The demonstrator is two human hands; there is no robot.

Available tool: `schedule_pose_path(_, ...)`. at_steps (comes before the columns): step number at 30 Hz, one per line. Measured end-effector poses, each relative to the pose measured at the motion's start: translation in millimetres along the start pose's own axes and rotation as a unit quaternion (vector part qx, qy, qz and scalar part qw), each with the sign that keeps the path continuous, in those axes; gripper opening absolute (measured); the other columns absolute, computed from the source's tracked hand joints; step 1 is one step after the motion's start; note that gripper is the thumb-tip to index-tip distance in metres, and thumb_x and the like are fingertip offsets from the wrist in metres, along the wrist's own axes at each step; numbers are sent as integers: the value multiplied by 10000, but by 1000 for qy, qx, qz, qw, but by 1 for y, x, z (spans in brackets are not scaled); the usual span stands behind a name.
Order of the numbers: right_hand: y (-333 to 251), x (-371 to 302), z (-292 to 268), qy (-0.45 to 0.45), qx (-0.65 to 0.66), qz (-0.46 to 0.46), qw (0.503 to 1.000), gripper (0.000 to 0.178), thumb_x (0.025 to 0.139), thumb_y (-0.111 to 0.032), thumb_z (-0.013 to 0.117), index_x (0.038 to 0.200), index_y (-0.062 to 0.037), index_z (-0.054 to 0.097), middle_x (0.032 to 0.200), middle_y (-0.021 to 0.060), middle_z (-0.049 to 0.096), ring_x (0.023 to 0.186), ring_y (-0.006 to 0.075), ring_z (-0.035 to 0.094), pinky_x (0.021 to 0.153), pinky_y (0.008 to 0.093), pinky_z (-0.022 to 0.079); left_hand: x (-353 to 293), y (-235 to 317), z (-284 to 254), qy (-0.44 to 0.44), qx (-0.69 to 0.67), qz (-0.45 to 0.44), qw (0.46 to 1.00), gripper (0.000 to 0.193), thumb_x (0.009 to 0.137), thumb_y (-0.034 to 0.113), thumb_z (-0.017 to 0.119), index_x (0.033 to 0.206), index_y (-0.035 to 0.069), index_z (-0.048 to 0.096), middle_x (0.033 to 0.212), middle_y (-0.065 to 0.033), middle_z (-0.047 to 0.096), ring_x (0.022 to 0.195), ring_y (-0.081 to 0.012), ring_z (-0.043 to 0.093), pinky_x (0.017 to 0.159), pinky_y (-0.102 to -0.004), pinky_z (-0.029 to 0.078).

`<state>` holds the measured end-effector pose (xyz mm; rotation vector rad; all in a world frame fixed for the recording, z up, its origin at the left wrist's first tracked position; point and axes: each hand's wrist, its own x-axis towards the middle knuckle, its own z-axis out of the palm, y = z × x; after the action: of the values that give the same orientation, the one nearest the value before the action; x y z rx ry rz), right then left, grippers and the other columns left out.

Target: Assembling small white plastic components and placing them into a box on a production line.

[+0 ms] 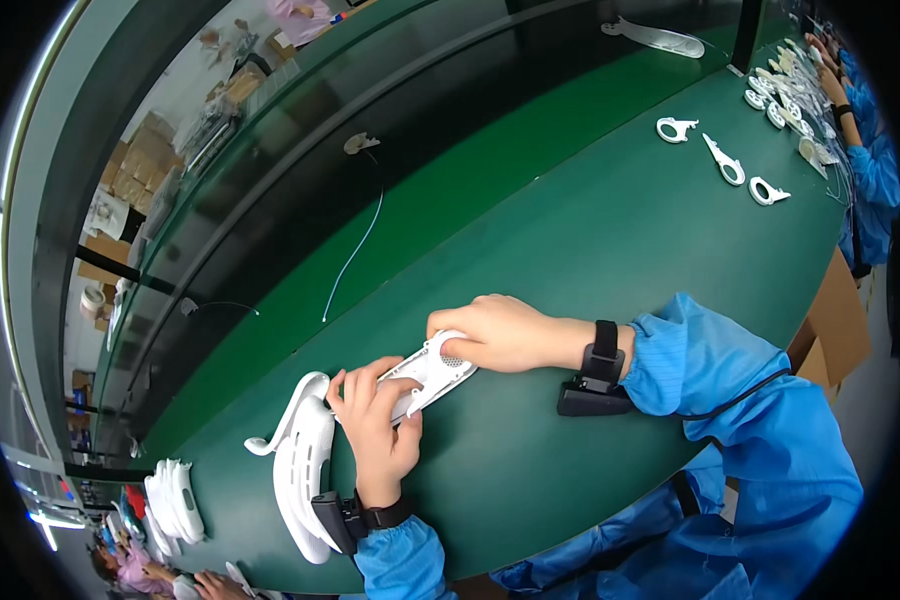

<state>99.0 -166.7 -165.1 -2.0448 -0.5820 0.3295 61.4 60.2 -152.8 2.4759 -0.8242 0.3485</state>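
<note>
A long white plastic shell (433, 384) lies at a slant between my two hands, low over the green bench. A round perforated patch shows near its right end. My left hand (375, 425) closes on the shell's left end, its thumb reaching along the inside. Gripping the right end from above, my right hand (495, 335) presses its thumb by the perforated patch. Just left of my left hand rest a slotted white housing (303, 485) and a curved white part with a rounded end (288, 420). Part of the shell is hidden under my fingers.
Three white ring-shaped parts (725, 162) lie at the far right, before a pile of white parts (785, 95) beside a co-worker's blue sleeve (873, 170). Stacked white housings (175, 500) stand at the left. A thin cable (354, 250) lies across the green belt.
</note>
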Motion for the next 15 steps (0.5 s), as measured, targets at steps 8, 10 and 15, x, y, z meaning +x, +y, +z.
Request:
schedule_pose_path(8,-2,4,14,49,-136,-1,989,217,917,-254,530,1035,-78,576,769,177,666,734,366,659,655,483,508,3,1,1,14,-20,-30,999,177,785,280,665,808,105,657,1090,-73,645,1077,-277,530,1072,-528,201)
schedule_pose_path(10,-7,-2,7,32,-126,-11,991,218,915,-251,535,1035,-73,573,771,178,667,739,369,661,657,486,509,2,3,4,7,41,-49,998,145,767,236,708,784,102,654,1093,-64,648,1078,-271,535,1071,-527,212)
schedule_pose_path(15,2,-5,-3,30,-112,-71,991,245,883,-289,613,1028,-96,578,717,142,668,663,345,656,607,455,514,8,6,7,0,49,-26,998,161,770,157,710,728,69,582,1078,-92,650,1029,-288,549,1028,-474,280)
